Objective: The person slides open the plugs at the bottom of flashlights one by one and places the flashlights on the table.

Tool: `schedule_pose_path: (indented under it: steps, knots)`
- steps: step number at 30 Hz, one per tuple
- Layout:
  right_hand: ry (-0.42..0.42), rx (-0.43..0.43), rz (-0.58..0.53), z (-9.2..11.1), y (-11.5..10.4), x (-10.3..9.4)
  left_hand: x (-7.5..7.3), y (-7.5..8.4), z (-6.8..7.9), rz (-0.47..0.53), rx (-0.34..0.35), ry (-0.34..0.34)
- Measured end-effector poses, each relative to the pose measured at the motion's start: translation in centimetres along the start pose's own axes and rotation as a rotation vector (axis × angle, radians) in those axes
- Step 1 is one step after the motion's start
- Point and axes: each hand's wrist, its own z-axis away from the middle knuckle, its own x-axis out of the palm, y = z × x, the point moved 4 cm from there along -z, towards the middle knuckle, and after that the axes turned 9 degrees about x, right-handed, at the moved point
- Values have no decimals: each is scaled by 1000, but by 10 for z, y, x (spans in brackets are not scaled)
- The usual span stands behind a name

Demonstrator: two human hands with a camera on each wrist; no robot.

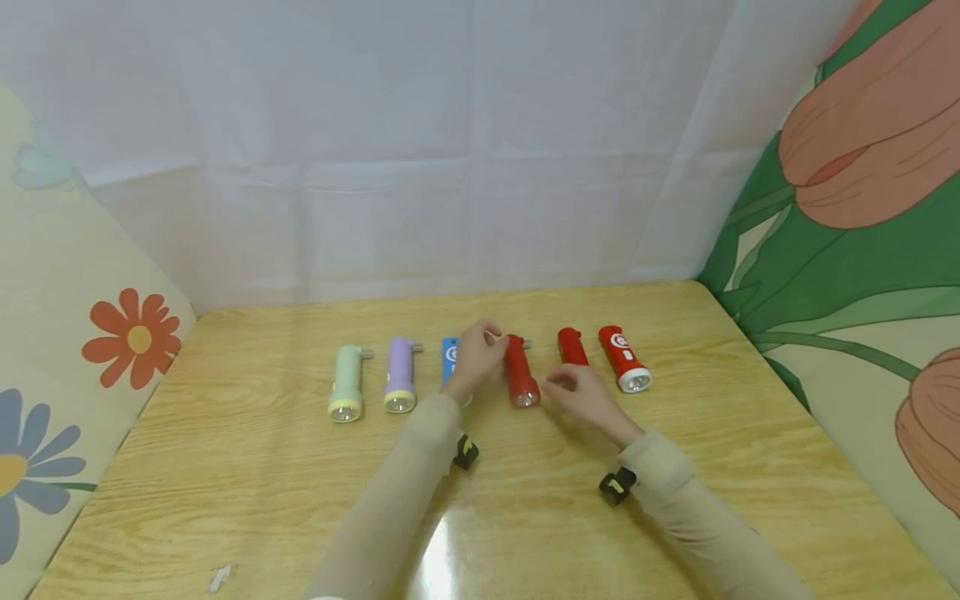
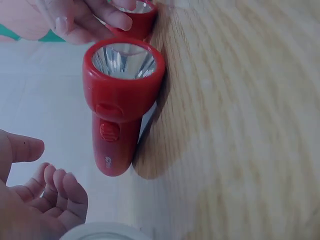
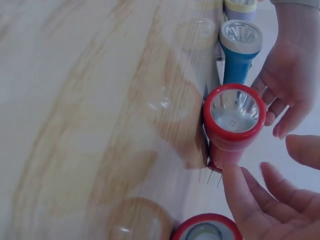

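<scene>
A red flashlight (image 1: 521,372) lies between the two hands, its lens towards the person and metal prongs out near its back end. Just left of its back end is the left hand (image 1: 477,358), with a gap to the red body in the left wrist view. That hand partly covers a blue flashlight (image 1: 450,354). The right hand (image 1: 585,396) is beside the lens end, thumb and fingers apart. In the right wrist view its fingertips (image 3: 235,185) come near the red body; I cannot tell whether they touch. Another red flashlight (image 1: 572,346) is partly hidden behind it.
On the wooden table (image 1: 225,467) the flashlights form a row. A green one (image 1: 347,379) and a purple one (image 1: 401,371) lie at the left, a red one with a white rim (image 1: 622,354) at the right. A white scrap (image 1: 220,577) lies near the front left.
</scene>
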Motion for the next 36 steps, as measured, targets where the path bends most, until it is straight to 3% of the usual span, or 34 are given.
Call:
schedule_pose_path:
  steps: [6, 19, 28, 36]
  knots:
    - [45, -22, -16, 6, 2, -7, 4, -2, 6, 90, -14, -17]
    - [88, -8, -50, 15, 12, -17, 5, 5, 16, 55, 87, -44]
    - [84, 17, -19, 20, 15, -27, 10, 11, 20, 59, 117, -47]
    - [83, 17, -58, 21, 22, -35, 17, 21, 20, 27, 118, -78]
